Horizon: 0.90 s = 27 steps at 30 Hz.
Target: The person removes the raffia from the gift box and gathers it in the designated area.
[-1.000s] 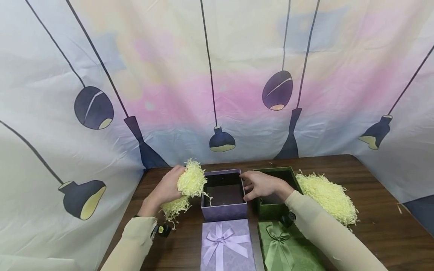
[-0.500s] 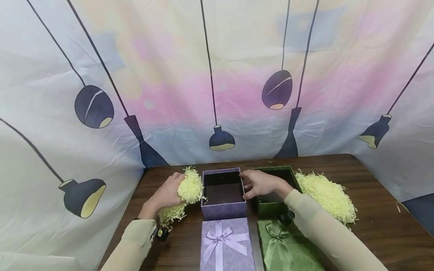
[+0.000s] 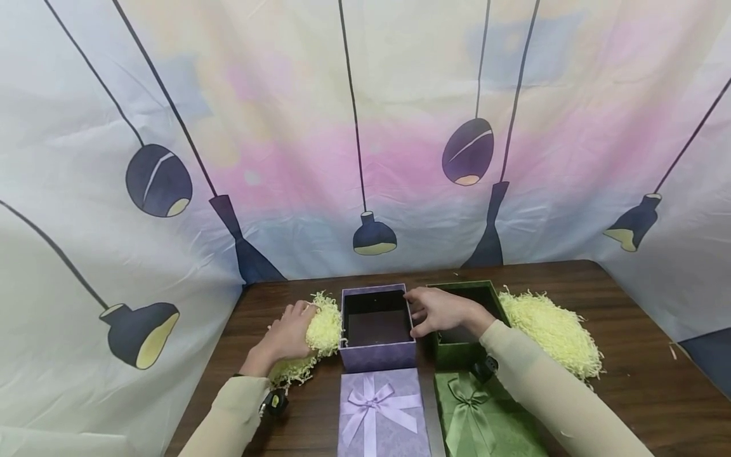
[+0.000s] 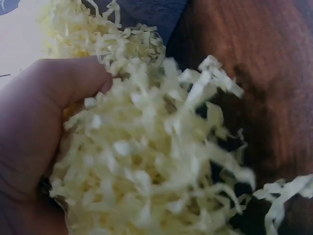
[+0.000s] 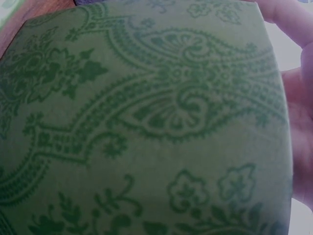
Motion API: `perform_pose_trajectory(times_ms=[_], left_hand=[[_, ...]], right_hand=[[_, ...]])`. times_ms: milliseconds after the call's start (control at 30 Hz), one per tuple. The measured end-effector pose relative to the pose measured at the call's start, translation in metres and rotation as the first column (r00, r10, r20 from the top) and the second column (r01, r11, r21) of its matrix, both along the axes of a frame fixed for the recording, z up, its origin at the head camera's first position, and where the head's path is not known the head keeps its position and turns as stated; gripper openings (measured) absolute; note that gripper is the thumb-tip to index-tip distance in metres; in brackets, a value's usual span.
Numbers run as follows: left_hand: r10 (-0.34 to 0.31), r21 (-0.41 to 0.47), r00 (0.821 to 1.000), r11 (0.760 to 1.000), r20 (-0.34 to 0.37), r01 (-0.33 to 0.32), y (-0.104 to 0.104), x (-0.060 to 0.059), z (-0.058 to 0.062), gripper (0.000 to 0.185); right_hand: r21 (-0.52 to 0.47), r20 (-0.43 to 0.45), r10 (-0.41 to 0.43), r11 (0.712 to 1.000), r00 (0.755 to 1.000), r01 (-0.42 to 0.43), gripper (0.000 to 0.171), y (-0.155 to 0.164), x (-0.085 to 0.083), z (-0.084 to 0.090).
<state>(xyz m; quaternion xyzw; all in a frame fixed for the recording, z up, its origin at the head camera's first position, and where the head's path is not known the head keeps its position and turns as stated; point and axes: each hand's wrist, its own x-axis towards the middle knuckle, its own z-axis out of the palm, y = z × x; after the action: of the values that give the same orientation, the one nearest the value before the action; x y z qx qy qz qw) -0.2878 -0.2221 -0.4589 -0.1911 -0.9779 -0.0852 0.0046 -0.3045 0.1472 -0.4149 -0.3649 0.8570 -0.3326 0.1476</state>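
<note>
My left hand point(image 3: 290, 333) grips a bunch of pale yellow shredded paper point(image 3: 325, 329), close to the left wall of the open purple gift box point(image 3: 379, 358). In the left wrist view, the thumb lies over the shredded paper point(image 4: 142, 161) and loose strands hang off it. My right hand point(image 3: 442, 310) reaches over the open green gift box point(image 3: 461, 353). Its thumb and fingertips rest at the purple box's right wall. The right wrist view shows mostly the patterned green box point(image 5: 161, 117), with part of the right hand point(image 5: 299, 122) behind its edge.
In front of the boxes lie a purple lid point(image 3: 382, 412) and a green lid point(image 3: 491, 416), both with ribbon bows. A larger heap of yellow shredded paper point(image 3: 551, 333) sits right of the green box. A printed curtain point(image 3: 308, 158) hangs behind the wooden table point(image 3: 645, 381).
The left hand has come down toward the table with its bunch of shredded paper, staying left of the purple box. The right hand has kept its place.
</note>
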Motion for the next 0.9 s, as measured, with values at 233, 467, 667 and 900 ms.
perform_pose_trajectory(times_ms=[233,467,667,900], left_hand=[[0.023,-0.093,1.000,0.995,-0.013,-0.025,0.003,0.002,-0.010,0.086],[0.023,-0.109,1.000,0.994,-0.012,-0.024,0.004,-0.001,-0.012,0.083],[0.029,-0.101,0.999,0.995,0.016,-0.027,0.004,0.000,-0.012,0.082],[0.045,-0.100,0.998,0.994,0.041,-0.041,0.002,0.002,-0.017,0.081]], right_hand=[[0.013,-0.005,0.003,1.000,1.000,-0.003,0.082,-0.001,0.000,-0.002],[0.011,-0.008,-0.008,1.000,1.000,0.008,0.081,0.000,-0.001,0.001],[0.007,0.005,-0.012,1.000,1.000,0.012,0.081,0.000,-0.001,0.001],[0.003,0.010,-0.003,1.000,1.000,0.003,0.081,0.000,-0.001,0.000]])
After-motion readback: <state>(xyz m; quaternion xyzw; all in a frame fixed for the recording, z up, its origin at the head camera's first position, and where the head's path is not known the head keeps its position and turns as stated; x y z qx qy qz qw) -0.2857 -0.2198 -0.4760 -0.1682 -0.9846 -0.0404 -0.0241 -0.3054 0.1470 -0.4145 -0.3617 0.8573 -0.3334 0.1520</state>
